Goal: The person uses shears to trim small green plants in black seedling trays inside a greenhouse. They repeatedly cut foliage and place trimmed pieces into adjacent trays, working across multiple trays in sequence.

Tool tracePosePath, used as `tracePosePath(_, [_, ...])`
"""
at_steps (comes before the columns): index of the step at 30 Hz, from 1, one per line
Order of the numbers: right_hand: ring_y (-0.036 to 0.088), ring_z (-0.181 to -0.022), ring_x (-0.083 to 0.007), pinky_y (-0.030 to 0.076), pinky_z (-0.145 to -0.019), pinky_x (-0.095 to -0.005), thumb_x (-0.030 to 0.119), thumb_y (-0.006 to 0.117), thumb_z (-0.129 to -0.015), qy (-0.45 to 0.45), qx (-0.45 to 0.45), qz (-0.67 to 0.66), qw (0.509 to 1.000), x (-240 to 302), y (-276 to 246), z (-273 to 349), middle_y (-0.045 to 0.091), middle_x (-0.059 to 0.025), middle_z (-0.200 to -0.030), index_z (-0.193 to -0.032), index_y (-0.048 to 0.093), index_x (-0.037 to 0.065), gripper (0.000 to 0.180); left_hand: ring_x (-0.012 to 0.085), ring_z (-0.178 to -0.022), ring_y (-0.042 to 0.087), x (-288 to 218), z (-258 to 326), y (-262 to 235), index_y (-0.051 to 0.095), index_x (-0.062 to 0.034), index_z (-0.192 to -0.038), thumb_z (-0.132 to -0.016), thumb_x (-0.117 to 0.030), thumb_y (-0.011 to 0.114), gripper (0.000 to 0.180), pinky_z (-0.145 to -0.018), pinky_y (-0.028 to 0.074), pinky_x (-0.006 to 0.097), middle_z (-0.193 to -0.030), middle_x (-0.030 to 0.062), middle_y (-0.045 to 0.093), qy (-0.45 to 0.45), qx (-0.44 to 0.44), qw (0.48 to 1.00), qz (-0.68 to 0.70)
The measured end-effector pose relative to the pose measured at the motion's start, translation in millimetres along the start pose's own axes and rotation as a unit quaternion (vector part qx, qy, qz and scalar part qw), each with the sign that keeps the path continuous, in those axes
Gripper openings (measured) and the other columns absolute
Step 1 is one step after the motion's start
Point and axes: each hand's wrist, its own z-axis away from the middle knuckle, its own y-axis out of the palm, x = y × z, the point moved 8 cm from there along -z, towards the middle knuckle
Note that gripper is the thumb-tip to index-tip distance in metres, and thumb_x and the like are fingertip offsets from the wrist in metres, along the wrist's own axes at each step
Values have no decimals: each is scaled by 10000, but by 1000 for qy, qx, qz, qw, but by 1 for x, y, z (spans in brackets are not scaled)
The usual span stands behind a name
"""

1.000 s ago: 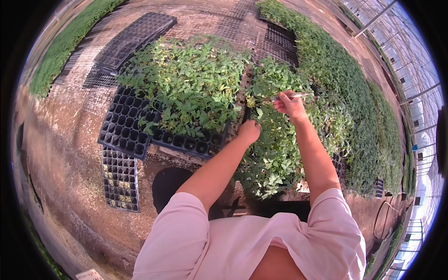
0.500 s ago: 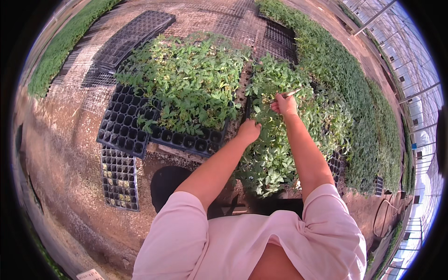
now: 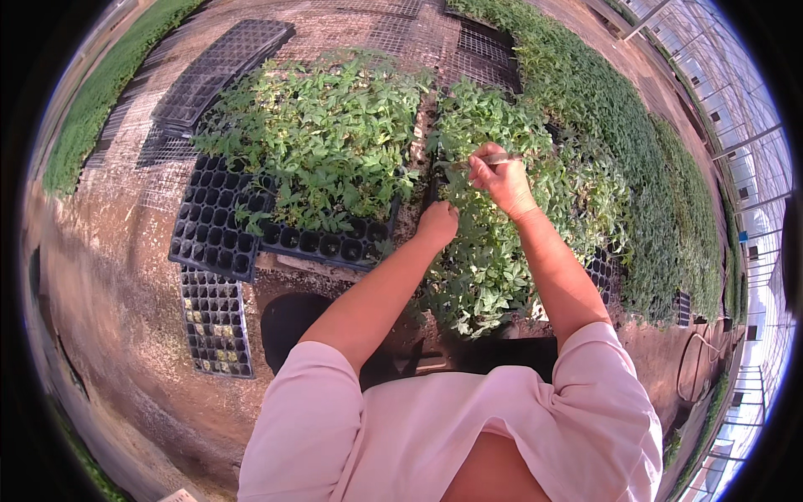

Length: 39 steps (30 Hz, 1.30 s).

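Leafy green seedlings (image 3: 489,276) stand close together in front of me, to the right of a narrow gap. My left hand (image 3: 439,222) is closed at their left edge, beside the dark tray rim; whatever its fingers pinch is hidden. Higher up and to the right, above the leaves, my right hand (image 3: 504,184) is closed around a thin, stick-like tool (image 3: 503,158) lying across its fingers. The tool's exact kind is too small to make out.
Left of the gap, more seedlings (image 3: 335,134) fill a black cell tray (image 3: 322,249). Bare-celled trays (image 3: 213,217) lie beside it, with stacked trays (image 3: 222,71) farther back. A smaller cell tray (image 3: 216,322) rests lower left. A long seedling bed (image 3: 602,125) runs along the right.
My right hand has shifted slightly left and up, its wrist turned, and the tool lies differently in its fingers. My left hand stays closed at the seedlings' edge. The whole view has shifted slightly.
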Motion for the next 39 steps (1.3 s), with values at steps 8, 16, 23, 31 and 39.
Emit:
tracePosePath(8, [496, -516, -49, 413, -471, -188, 157, 590, -860, -13, -242, -66, 968, 0, -127, 90, 582, -2, -656, -902, 599, 31, 133, 262, -896, 611, -6, 12, -68, 552, -9, -1080, -846, -157, 504, 280, -802, 467, 330, -1023, 154, 617, -49, -110, 962, 245])
tracePosePath(16, [556, -597, -69, 475, -539, -201, 215, 515, -903, 37, -276, -264, 923, -42, -153, 162, 625, -53, -755, -1004, 584, 35, 217, 316, -837, 592, -40, 64, -74, 607, -79, -945, -839, -140, 502, 161, -728, 463, 381, -896, 141, 626, 98, -82, 979, -161])
tracePosePath(23, [542, -563, -68, 450, -527, -190, 212, 533, -897, 12, -254, -286, 924, -31, -157, 160, 627, -51, -724, -957, 574, 32, 193, 329, -816, 565, -32, 68, -60, 592, -76, -913, -838, -109, 480, 139, -719, 449, 413, -874, 127, 605, 146, -53, 946, -284])
tracePosePath(31, [573, -571, -99, 468, -532, -243, 201, 538, -884, 52, -111, -132, 984, -29, -94, 138, 630, -50, -722, -914, 585, 31, 180, 294, -1297, 267, -74, 59, 1, 573, -81, -1058, -835, -164, 536, 241, -1018, 256, 525, -1292, 86, 442, 241, 57, 834, -492])
tracePosePath(39, [602, -640, -318, 482, -572, -387, 209, 555, -832, -90, -137, 175, 971, -15, -52, 95, 601, -147, -678, -823, 571, 67, 144, 309, -1289, 272, -62, 58, -22, 613, -86, -968, -801, -203, 595, 204, -1003, 271, 508, -1303, 97, 429, 219, 36, 853, -473])
